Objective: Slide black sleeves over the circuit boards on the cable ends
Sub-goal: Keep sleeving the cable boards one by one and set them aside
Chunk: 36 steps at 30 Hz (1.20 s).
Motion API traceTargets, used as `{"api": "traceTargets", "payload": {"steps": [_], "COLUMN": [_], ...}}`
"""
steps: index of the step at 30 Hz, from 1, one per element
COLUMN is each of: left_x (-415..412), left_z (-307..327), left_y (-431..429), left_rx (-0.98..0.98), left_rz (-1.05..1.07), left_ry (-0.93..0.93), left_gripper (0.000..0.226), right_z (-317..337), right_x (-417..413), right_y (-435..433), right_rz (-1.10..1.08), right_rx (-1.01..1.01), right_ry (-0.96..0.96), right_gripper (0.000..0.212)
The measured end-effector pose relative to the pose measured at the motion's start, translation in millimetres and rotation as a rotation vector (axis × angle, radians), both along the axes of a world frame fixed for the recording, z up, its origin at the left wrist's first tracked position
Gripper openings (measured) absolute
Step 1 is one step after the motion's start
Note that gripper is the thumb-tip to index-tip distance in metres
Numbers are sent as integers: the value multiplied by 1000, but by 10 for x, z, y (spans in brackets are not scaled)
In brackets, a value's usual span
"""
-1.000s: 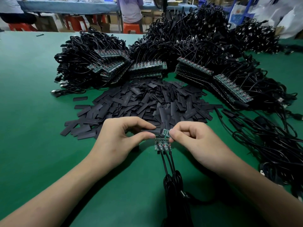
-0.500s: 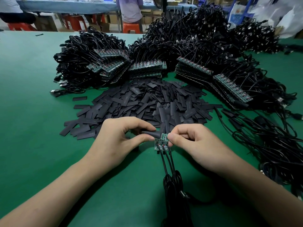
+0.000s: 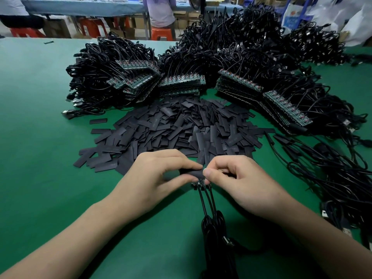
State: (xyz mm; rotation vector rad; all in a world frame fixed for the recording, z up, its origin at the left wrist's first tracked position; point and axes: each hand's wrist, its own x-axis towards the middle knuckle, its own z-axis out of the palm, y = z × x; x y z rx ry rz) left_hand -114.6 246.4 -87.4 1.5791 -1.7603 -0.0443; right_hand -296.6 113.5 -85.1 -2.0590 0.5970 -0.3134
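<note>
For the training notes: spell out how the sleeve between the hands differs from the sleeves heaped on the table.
The held sleeve is pinched between the left hand and right hand; the heaped sleeves lie loose on the green table. The held sleeve looks rounded open; the heaped sleeves lie flat. The held sleeve lies crosswise; the heaped sleeves point every way. Both are black.

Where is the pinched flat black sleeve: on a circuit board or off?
Cannot tell: left hand and right hand pinch the flat black sleeve, hiding its board end.
</note>
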Motion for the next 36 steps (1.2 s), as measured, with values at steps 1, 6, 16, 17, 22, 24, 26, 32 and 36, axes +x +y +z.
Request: {"api": "traceTargets", "payload": {"steps": [1, 6, 16, 17, 22, 24, 26, 32, 36], "left_x": [-7, -17, -47, -56, -80, -72, -66, -91, -90], "left_z": [-3, 12, 19, 17, 2, 5, 7, -30, -57], "left_y": [-2, -8, 0, -1, -10, -4, 0, -21, -32], "left_rx": [2, -25, -76, -77, -85, -98, -113, -118, -122], "left_rz": [-2, 31, 114, 112, 103, 96, 91, 79, 38], "left_ry": [-9, 17, 151, 153, 126, 121, 117, 113, 82], "left_gripper": [22, 22, 22, 22, 22, 20, 19, 18, 19], "right_z": [5, 50, 1, -1, -3, -4, -6, -20, -40], "right_x": [3, 18, -2, 0, -6, -7, -5, 2, 21], "right_y": [7, 31, -66, -61, -30, -26, -31, -35, 5], "right_rz": [-4, -21, -55, -53, -45, -37, -40, -57, -53], "right_rx": [-9, 3, 116, 124, 117, 116, 140, 189, 155], "right_ry": [3, -14, -107, -110, -137, -147, -140, -111, -123], "right_gripper": [25, 23, 19, 20, 25, 25, 26, 25, 22]}}
